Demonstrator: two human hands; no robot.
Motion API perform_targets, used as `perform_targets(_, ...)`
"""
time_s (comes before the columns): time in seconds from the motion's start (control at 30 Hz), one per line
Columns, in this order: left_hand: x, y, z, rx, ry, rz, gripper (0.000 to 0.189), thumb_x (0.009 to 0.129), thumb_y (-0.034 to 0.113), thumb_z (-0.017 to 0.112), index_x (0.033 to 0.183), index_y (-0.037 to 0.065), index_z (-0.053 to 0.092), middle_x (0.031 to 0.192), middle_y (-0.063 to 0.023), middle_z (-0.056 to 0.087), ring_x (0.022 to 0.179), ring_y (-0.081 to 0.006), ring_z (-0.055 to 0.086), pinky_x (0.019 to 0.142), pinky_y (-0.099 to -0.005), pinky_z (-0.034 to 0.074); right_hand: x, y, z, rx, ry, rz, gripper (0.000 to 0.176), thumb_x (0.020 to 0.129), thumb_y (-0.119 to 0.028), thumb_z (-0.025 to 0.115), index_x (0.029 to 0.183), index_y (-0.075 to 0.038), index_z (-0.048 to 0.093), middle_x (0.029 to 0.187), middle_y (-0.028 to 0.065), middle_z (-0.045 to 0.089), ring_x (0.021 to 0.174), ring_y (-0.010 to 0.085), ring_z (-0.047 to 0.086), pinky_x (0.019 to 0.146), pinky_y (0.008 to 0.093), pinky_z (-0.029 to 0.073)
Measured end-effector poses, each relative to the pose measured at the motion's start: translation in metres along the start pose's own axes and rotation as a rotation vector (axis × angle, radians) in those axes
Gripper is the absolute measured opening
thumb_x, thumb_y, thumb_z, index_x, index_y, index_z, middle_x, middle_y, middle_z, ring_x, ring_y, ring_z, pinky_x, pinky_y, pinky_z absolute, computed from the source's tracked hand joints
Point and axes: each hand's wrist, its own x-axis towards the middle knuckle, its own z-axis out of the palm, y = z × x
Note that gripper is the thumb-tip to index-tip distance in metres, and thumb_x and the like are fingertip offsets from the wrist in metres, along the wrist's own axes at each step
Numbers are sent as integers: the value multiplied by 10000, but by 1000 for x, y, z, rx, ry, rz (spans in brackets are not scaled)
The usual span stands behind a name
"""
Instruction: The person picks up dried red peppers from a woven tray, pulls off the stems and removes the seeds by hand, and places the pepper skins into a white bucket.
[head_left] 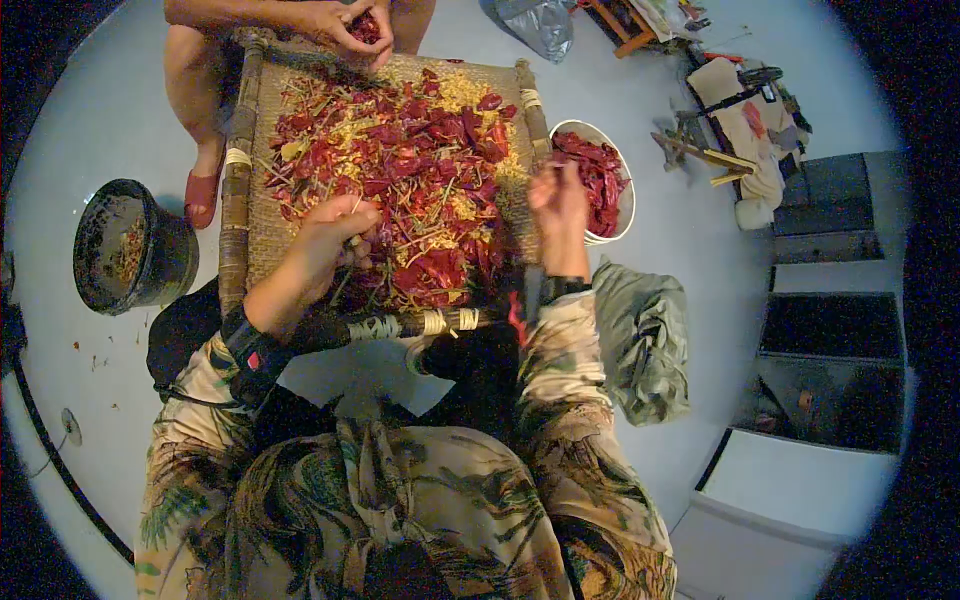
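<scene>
Dried red chilies [432, 270], torn open and mixed with stems and yellow seeds [465, 90], cover a woven tray [262, 120] with a wooden pole frame. Over the near left part of this heap is my left hand [325, 240], its thumb and fingers pinched together. Whatever lies in that pinch I cannot make out; thin stems show close by the fingertips. My right hand [560, 215] is raised at the tray's right edge, right beside a white bucket [628, 205] filled with whole dried red chilies [600, 180]. Motion smears its fingers, which overlap the bucket's rim in this view.
Across the tray, another person's hands [350, 30] hold red chilies. A black bucket [160, 260] with scraps stands on the left. A grey-green sack [645, 340] lies right of my arm. Cabinets [830, 330] line the right side; a plastic bag [538, 25] sits at the back.
</scene>
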Motion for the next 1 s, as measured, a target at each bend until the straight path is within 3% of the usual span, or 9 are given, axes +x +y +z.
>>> perform_targets(0.13,-5,7,4,-1,3,-35,81,871,195,551,878,115,552,698,39,508,581,-60,467,521,-205,403,-2,-48,-5,67,381,-276,346,927,-385,466,1011,-56,531,871,91,612,697,182,569,586,314,488)
perform_targets(0.23,-1,3,0,-14,-9,-49,74,873,198,550,878,124,553,702,41,511,582,-62,468,524,-207,404,14,-39,-33,-302,390,-236,336,910,-367,502,978,-44,563,862,113,623,769,210,598,687,337,504)
perform_targets(0.33,-4,6,6,10,30,-36,73,876,202,549,868,129,554,705,41,514,584,-64,470,524,-209,404,26,-5,-20,-830,32,-129,318,874,-324,564,974,-24,597,862,114,639,833,246,610,776,355,492)
perform_targets(0.4,-3,4,6,14,21,-29,75,875,201,551,860,127,552,707,39,515,587,-67,473,524,-211,403,37,37,-8,-1338,-174,-276,278,846,-222,615,1056,-41,593,965,98,637,812,171,623,699,311,497)
perform_targets(0.53,5,-5,-2,-4,-26,-6,82,872,198,559,843,122,551,702,32,514,589,-71,476,522,-223,412,6,89,35,-1866,-297,-642,408,759,-239,681,1093,-35,564,1032,207,596,968,368,568,817,431,474)
perform_targets(0.57,4,-5,-1,-18,2,-27,84,871,196,560,838,120,548,698,30,512,585,-72,476,521,-226,416,0,94,44,-1973,-247,-522,445,752,-219,675,1139,-56,528,1103,222,558,992,388,547,812,454,472)
perform_targets(0.7,-3,7,9,1,48,-54,95,870,192,563,828,110,540,686,22,506,569,-80,476,517,-239,433,5,110,35,-1973,-216,-741,292,794,-119,560,1083,-76,557,1092,232,567,955,375,570,783,462,474)
perform_targets(0.8,0,1,6,-9,26,-4,101,872,188,559,823,103,534,681,18,501,559,-83,477,511,-244,443,8,101,34,-1893,-192,-581,227,803,-91,513,1012,-76,601,1030,208,603,921,357,588,767,457,477)
perform_targets(1.0,-1,1,6,-18,7,5,111,876,185,552,806,103,531,681,16,505,552,-82,481,499,-246,448,-9,100,48,-1906,-242,-700,277,799,-184,614,1066,-123,574,979,168,600,889,358,584,733,451,481)
